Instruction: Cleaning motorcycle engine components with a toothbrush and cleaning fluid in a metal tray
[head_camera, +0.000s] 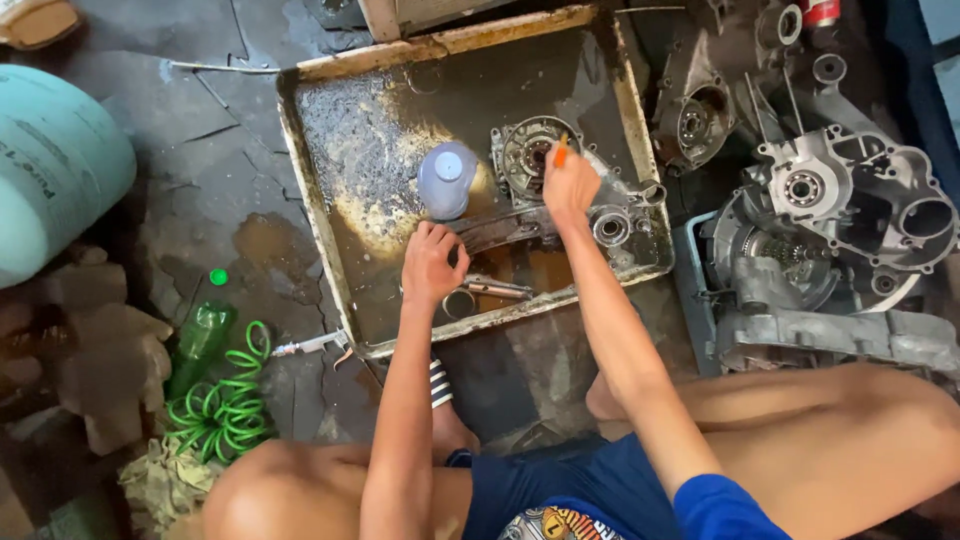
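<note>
A rusty metal wash tray (318, 200) holds dark oily liquid and a grey engine casing (540, 160). My right hand (568, 185) grips a small tool with an orange handle (562, 152) and holds it against the round bearing seat of the casing. My left hand (432, 265) rests on the casing's lower edge, fingers curled over it. A pale blue plastic container (446, 180) stands in the tray just above my left hand. A loose metal rod (497, 289) and a ring lie in the liquid below it.
More grey engine casings (830, 215) are piled at the right. A pale green gas cylinder (55, 170) lies at the left. A green bottle (200, 340) and a coiled green hose (225, 400) sit on the wet concrete floor. My bare knees frame the bottom.
</note>
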